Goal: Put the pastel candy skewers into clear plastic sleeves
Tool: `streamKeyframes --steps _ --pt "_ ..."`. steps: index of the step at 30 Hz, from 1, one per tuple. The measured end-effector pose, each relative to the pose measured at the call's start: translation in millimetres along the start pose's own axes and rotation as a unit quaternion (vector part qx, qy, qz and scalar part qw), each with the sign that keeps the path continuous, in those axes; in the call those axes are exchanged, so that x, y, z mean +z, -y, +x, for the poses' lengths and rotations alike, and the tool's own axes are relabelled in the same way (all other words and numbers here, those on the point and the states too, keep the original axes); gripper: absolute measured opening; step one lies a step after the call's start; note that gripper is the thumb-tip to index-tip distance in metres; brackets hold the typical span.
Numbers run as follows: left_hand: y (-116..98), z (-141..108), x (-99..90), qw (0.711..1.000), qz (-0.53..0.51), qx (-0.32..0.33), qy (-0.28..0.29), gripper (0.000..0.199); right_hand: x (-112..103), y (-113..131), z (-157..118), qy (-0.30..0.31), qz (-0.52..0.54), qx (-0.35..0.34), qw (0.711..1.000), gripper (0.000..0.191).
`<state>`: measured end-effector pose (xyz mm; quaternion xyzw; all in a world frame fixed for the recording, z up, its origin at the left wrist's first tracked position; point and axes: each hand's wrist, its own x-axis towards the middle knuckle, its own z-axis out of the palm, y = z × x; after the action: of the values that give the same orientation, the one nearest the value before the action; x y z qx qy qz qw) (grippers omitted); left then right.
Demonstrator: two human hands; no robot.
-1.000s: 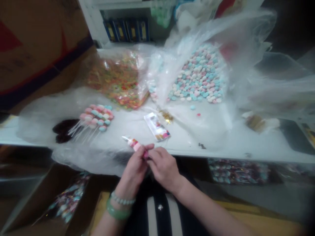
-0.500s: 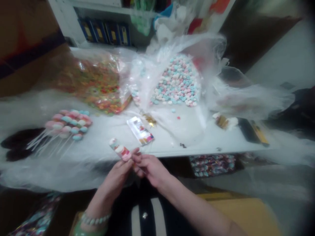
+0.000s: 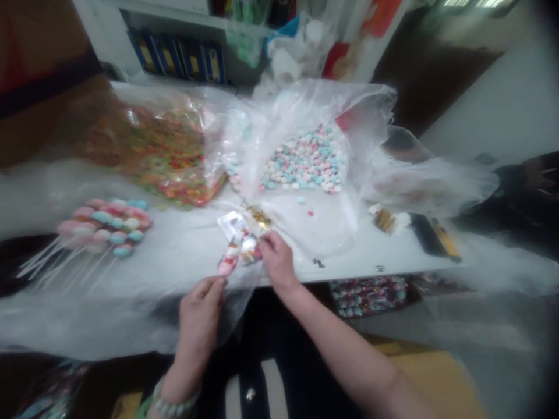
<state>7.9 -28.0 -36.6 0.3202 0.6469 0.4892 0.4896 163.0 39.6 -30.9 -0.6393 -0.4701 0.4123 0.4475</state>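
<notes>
My left hand (image 3: 201, 308) pinches the lower end of a marshmallow skewer (image 3: 229, 257) in pink, white and red, which tilts up to the right over the table's front edge. Its upper end overlaps a small printed plastic bag (image 3: 230, 223) on the table. Thumb and fingers of my right hand (image 3: 278, 259) are closed on the lower right corner of that bag. Gold twist ties (image 3: 258, 216) lie just behind it. To the left, a bunch of pink, white and blue marshmallow skewers (image 3: 105, 224) lies with white sticks pointing toward the front left.
A large clear bag of orange and green gummy candies (image 3: 174, 157) lies at the back left. Beside it, an open bag holds pastel candies (image 3: 305, 163). A black and yellow object (image 3: 432, 235) lies at the right. Wrapped candies (image 3: 371, 294) fill a container below the table edge.
My hands have come apart. The right has moved up and right onto the printed bag, while the left keeps the skewer, now tilted to the right. The view has shifted slightly.
</notes>
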Motion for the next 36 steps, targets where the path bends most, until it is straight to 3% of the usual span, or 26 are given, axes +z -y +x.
streamKeyframes --steps 1,4,8,15,19,24,29,33,36 --pt "0 2 -0.6 1.000 -0.021 -0.017 -0.002 0.026 -7 -2 14 -0.040 -0.110 -0.009 0.993 0.012" --pt "-2 7 -1.2 0.994 -0.078 -0.074 0.011 0.028 -19 -5 54 -0.048 -0.329 0.004 0.943 0.018" --pt "-5 13 -6.3 0.982 -0.128 -0.133 0.050 0.030 -23 -4 75 -0.008 -0.408 0.013 0.913 0.023" --pt "-8 14 -13.5 0.969 -0.164 -0.173 0.070 0.033 -47 -29 51 -0.035 -0.391 -0.056 0.918 0.024" --pt "-10 10 -8.2 0.966 -0.169 -0.181 0.077 0.034 -55 -39 47 -0.041 -0.321 -0.080 0.943 0.027" --pt "-11 6 -8.7 0.966 -0.168 -0.180 0.082 0.033 -60 -39 55 -0.067 -0.202 -0.083 0.974 0.022" --pt "-9 6 -5.9 0.966 -0.154 -0.190 0.080 0.032 -65 -29 49 -0.108 -0.151 -0.148 0.971 0.014" --pt "-9 5 6.4 0.964 -0.154 -0.199 0.084 0.028 -47 -9 9 -0.101 -0.214 -0.288 0.928 0.021" --pt "-7 3 16.3 0.963 -0.164 -0.192 0.093 0.033 -16 1 -33 -0.069 -0.329 -0.409 0.849 0.020"
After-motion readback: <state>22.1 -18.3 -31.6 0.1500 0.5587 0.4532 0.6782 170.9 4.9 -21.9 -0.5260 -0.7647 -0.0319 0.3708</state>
